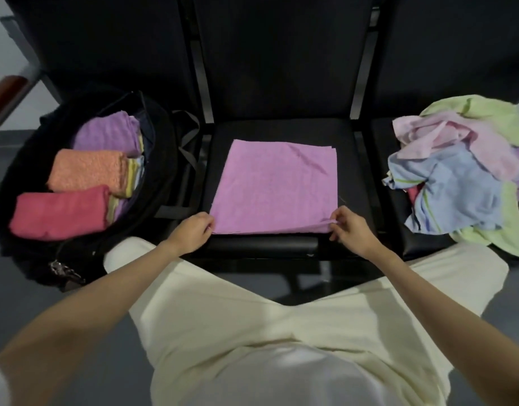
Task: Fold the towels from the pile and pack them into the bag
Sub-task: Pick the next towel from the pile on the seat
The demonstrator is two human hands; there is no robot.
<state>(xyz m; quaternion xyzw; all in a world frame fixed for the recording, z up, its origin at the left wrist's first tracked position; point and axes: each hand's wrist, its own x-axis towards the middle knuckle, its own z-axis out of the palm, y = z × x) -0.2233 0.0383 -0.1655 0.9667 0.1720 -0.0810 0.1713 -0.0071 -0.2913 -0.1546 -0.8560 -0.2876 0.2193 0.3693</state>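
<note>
A pink towel (277, 186) lies flat, folded into a square, on the middle black chair seat (281, 130). My left hand (192, 232) grips its near left corner. My right hand (350, 228) pinches its near right corner between thumb and fingers. On the left seat stands an open black bag (164, 159) with folded towels inside: a purple one (106, 134), an orange one (87, 169) and a red one (59, 212). A loose pile of towels (463, 171), in green, pale pink and blue, lies on the right seat.
The chairs' dark backrests (281, 54) rise behind the seats. Bag straps (189, 148) hang between the left and middle seats. A keyring (62, 269) dangles at the bag's near side. My light-coloured trousers (281, 317) fill the foreground over a grey floor.
</note>
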